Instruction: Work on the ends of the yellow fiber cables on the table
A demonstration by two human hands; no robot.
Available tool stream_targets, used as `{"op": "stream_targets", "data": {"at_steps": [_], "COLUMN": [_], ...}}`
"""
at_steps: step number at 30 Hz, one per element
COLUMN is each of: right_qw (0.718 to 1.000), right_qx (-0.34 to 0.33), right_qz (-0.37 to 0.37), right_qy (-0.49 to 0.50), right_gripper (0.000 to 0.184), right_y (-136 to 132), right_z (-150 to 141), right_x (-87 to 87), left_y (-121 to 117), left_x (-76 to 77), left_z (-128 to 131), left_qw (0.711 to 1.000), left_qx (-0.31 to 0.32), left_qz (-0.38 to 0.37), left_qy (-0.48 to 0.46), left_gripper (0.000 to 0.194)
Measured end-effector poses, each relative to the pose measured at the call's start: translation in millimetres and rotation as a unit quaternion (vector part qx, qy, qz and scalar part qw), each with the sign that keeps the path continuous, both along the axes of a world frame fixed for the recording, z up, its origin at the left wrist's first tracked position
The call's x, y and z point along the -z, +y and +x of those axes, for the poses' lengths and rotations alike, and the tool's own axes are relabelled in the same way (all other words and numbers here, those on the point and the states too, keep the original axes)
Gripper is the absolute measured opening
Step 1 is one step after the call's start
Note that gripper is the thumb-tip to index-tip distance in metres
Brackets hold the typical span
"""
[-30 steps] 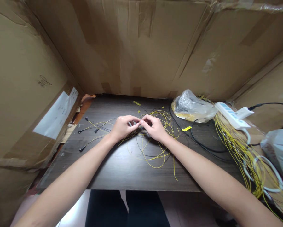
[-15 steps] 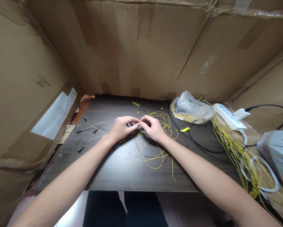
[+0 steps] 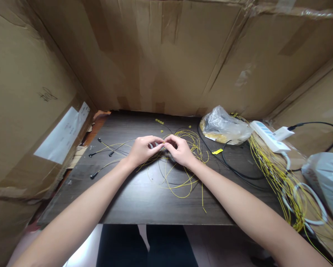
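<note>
My left hand [image 3: 145, 150] and my right hand [image 3: 179, 150] meet fingertip to fingertip above the middle of the table. Thumb and forefinger are pinched together on each. A yellow speck shows where the tips meet; the left pinch appears to be on a thin yellow wire, while whatever the right one grips is too small to make out. Loose yellow wires [image 3: 183, 196] coil under and beside my right hand. Out to the left, several wires end in black connectors [image 3: 94, 175]. Beyond my hands lie small yellow pieces [image 3: 159, 121], some in a row.
A clear plastic bag [image 3: 224, 126] stands at the back right beside a white power strip [image 3: 269, 137]. A bundle of yellow wires [image 3: 266, 174] hangs over the right side. Black cable [image 3: 238, 172] with a yellow tag [image 3: 217, 151] crosses the table [image 3: 144, 207]. Cardboard walls [image 3: 155, 55] surround it.
The whole view has shifted very slightly. My hands keep the same pinch in the same place, and the wires lie as before.
</note>
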State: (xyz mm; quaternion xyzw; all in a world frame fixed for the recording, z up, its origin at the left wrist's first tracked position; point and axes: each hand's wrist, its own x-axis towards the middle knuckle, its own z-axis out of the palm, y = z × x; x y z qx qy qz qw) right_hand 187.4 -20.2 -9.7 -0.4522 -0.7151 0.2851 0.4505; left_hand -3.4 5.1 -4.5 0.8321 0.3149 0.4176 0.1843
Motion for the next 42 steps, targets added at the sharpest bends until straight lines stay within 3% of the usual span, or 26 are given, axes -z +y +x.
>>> {"op": "stream_targets", "data": {"at_steps": [8,14,20,26,30,42], "right_qw": [0.999,1.0,0.999,1.0,1.0,1.0], "right_qx": [0.012,0.006,0.017,0.005,0.009,0.011], "right_qz": [0.009,0.005,0.011,0.002,0.014,0.023], "right_qy": [-0.031,-0.016,-0.036,0.001,-0.004,-0.018], "right_gripper": [0.027,0.016,0.03,0.013,0.011,0.027], "right_y": [-0.5,-0.3,0.0,-1.0,-1.3,0.3], "right_z": [1.0,1.0,1.2,0.0,-0.3,1.0], "right_x": [-1.3,-0.7,-0.6,-1.7,-1.7,-0.1], "left_y": [-0.3,-0.6,-1.3,-0.8,0.6,-0.9], "left_x": [1.1,1.5,1.7,1.1,2.6,1.3], "left_z": [0.1,0.3,0.6,0.3,-0.2,0.5], "left_qw": [1.0,1.0,1.0,1.0,1.0,1.0], "left_qx": [0.0,0.002,0.0,-0.006,-0.003,0.004], "left_qz": [-0.002,-0.002,-0.009,-0.013,-0.009,0.0], "left_qy": [0.005,0.008,0.001,0.009,0.004,-0.022], "left_gripper": [0.02,0.018,0.015,0.013,0.015,0.013]}}
